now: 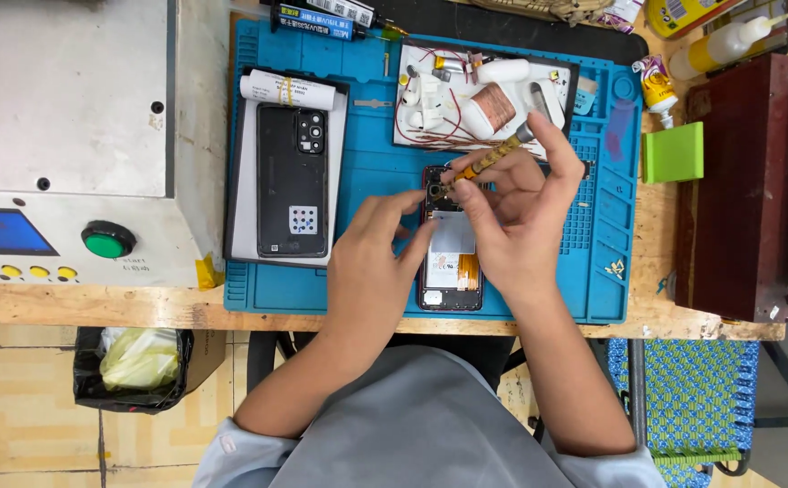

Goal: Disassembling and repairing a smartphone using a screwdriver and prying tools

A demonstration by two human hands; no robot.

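Note:
An opened phone [451, 267] lies on the blue work mat [371, 145], its white battery and orange flex cable showing. My right hand [516, 212] grips a yellow-handled screwdriver [487, 160] with the tip down at the phone's top end. My left hand [376, 262] rests on the phone's left side, fingers pinching near the top edge beside the screwdriver tip. Both hands cover much of the phone's upper half.
A black phone back cover [292, 181] lies on a tray at the mat's left. A white tray [484, 95] of small parts and wires sits behind. A grey machine [69, 136] with a green button stands left, a green block [673, 152] and bottles right.

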